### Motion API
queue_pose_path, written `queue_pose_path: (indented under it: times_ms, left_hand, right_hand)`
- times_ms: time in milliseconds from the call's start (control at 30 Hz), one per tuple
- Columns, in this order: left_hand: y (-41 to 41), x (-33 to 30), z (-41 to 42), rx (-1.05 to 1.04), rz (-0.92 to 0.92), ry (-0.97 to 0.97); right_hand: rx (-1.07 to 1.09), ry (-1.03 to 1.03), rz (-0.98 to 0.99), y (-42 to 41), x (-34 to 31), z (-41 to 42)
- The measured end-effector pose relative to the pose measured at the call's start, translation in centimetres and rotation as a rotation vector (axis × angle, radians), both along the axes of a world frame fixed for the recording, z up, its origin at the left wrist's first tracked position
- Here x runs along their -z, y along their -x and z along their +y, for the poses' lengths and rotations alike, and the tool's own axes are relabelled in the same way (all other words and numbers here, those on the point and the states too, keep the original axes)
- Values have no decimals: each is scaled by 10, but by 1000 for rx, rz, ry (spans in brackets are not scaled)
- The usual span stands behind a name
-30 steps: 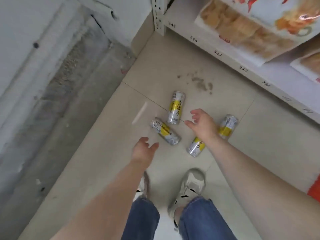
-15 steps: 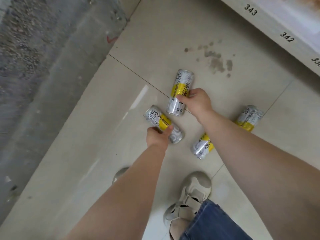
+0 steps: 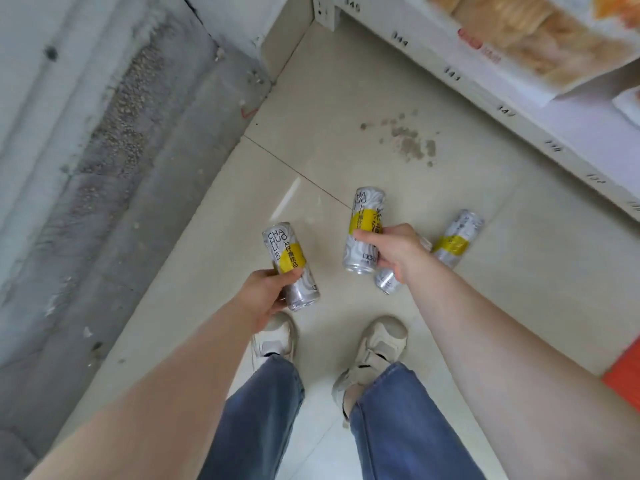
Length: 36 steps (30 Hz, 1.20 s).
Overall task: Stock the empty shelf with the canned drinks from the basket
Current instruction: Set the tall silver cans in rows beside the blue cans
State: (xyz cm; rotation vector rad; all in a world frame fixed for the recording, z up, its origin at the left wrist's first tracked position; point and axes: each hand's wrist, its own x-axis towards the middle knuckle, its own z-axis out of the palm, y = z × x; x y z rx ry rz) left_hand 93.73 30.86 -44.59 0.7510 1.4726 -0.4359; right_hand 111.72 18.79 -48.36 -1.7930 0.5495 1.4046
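Several slim silver cans with yellow labels are in view. My left hand (image 3: 268,296) grips one can (image 3: 287,258) and holds it above the tiled floor. My right hand (image 3: 394,251) grips a second can (image 3: 365,220), also lifted. Two more cans lie on the floor behind my right hand: one (image 3: 387,280) is mostly hidden by my wrist, the other (image 3: 455,237) lies to the right of it. The white shelf (image 3: 502,95) with numbered edge tags runs along the upper right. The basket is out of sight.
Snack bags (image 3: 526,36) lie on the shelf at the top right. A rough concrete strip and wall (image 3: 104,150) border the tiles on the left. My two shoes (image 3: 377,344) stand just below the cans. Something orange (image 3: 623,372) shows at the right edge.
Both hands have closed round a can each and lifted them off the floor. The view has pulled back and upward, showing more of the shelf.
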Motion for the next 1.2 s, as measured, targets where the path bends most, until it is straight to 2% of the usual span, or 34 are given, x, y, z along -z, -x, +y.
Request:
queue_pose_path:
  times_ms: [133, 267, 433, 567, 833, 1000, 1200]
  left_hand:
    - [-4, -111, 2, 120, 3, 16]
    - [-17, -232, 4, 240, -100, 80]
    - [-40, -378, 2, 434, -255, 103]
    - [-49, -460, -10, 486, -373, 104]
    - [-68, -562, -62, 547, -665, 193]
    - [-97, -601, -116, 476, -755, 287]
    - [-125, -624, -169, 398, -871, 232]
  right_hand:
    - [72, -35, 109, 12, -131, -40]
    - [120, -65, 121, 23, -268, -73]
    - [288, -165, 34, 41, -419, -105]
    - [407, -254, -68, 57, -506, -127]
    - [555, -338, -305, 65, -614, -177]
    - [554, -343, -439, 46, -650, -224]
    - [522, -396, -514, 14, -685, -274]
